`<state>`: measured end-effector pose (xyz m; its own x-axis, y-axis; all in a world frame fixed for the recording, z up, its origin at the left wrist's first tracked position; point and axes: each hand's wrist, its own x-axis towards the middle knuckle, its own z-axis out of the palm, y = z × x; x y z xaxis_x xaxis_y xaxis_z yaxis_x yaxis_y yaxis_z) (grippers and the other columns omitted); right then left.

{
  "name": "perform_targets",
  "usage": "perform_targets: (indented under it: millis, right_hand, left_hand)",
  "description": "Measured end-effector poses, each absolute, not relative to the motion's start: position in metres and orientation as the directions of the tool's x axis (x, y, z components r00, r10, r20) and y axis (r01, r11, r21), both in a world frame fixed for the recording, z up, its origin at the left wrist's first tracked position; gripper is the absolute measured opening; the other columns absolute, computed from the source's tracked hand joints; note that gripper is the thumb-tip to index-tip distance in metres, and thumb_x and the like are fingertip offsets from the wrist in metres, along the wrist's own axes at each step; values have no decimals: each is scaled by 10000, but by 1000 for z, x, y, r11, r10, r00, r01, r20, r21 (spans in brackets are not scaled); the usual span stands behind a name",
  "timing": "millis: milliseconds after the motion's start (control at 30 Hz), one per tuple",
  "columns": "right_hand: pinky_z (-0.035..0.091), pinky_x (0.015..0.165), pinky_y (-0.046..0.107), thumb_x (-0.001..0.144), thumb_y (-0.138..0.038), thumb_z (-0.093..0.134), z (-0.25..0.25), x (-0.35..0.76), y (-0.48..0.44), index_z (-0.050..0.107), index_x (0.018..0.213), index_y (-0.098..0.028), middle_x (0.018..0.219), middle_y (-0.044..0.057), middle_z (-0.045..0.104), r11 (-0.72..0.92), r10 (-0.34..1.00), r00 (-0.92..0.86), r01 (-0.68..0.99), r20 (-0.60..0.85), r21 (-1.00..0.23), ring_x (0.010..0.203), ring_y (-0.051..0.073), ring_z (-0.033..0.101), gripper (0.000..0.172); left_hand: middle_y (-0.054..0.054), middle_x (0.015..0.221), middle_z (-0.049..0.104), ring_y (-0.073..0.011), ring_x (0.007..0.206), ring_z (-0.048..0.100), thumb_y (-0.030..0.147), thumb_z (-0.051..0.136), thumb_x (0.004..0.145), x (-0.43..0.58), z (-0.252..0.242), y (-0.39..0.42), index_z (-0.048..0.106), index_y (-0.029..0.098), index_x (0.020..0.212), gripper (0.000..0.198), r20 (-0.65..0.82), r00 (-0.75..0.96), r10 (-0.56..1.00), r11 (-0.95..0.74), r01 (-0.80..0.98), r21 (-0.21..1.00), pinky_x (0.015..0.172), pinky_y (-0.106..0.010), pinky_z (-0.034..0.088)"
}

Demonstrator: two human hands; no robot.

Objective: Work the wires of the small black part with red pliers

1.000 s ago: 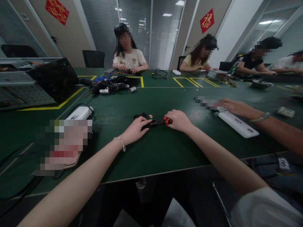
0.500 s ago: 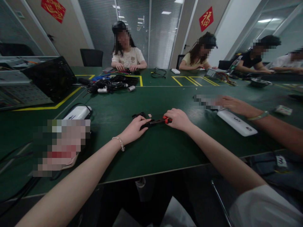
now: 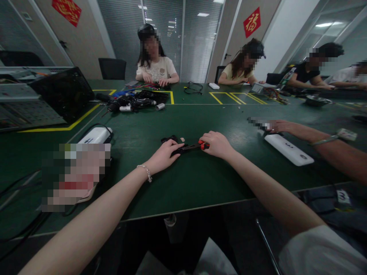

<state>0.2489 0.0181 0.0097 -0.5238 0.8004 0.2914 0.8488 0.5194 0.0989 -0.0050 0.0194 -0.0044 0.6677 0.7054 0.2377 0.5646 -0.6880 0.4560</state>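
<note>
Pliers with red handles [image 3: 204,145] are in the grip of my right hand [image 3: 218,145], their dark jaws pointing left. My left hand [image 3: 164,154] is closed on a small black part [image 3: 176,152] against the green tabletop. The jaws reach that part, but what they bite on is too small to make out. Just beyond my left fingers lies another black piece [image 3: 169,138]. A small pale scrap [image 3: 182,139] rests beside it.
On the left are a phone [image 3: 77,179], a white power bank [image 3: 96,135] and an open computer case [image 3: 57,97]. Tangled black cables and a drill [image 3: 120,102] lie beyond. At right, a co-worker's hand [image 3: 283,126] is near another white power bank [image 3: 289,149]. Other people sit opposite.
My hands and the pliers hold nearly the same pose. The co-worker's hand and the pixelated object by it have shifted right. The whole view has moved slightly.
</note>
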Motion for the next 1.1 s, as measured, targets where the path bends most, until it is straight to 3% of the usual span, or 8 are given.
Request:
perform_targets:
  millis: [1100]
  right_hand:
    - [346,647,303,739,-282,517,10,249,18,619,908,-178,881,70,629,507,812,-514,856,276,103,783,193,494,223]
  left_hand:
    - [-67,1124,466,-199,1037,467,229,485,848,-6,-5,20,437,232,1287,442,228,672,704,-687,566,455,945,-378,389]
